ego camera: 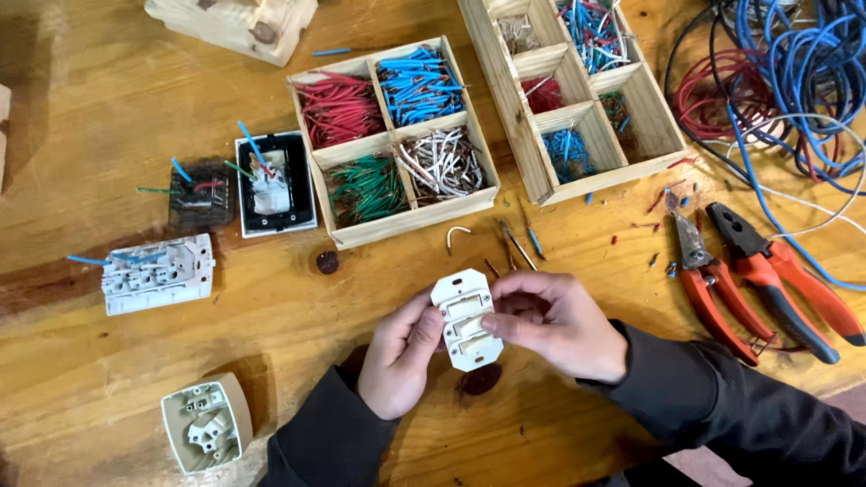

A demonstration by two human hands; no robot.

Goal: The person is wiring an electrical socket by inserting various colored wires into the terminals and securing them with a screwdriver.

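A white switch module (466,321) is pinched between the left hand (403,352) and right hand (557,323), long axis running away from the person. Beyond it, a wooden tray (394,142) is filled with sorted red, blue, green and white wire pieces.

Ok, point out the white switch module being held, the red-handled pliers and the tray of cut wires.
white switch module (466,322), head view, middle rocker.
red-handled pliers (787,287), head view, one handle.
tray of cut wires (417,215), head view, front wall.
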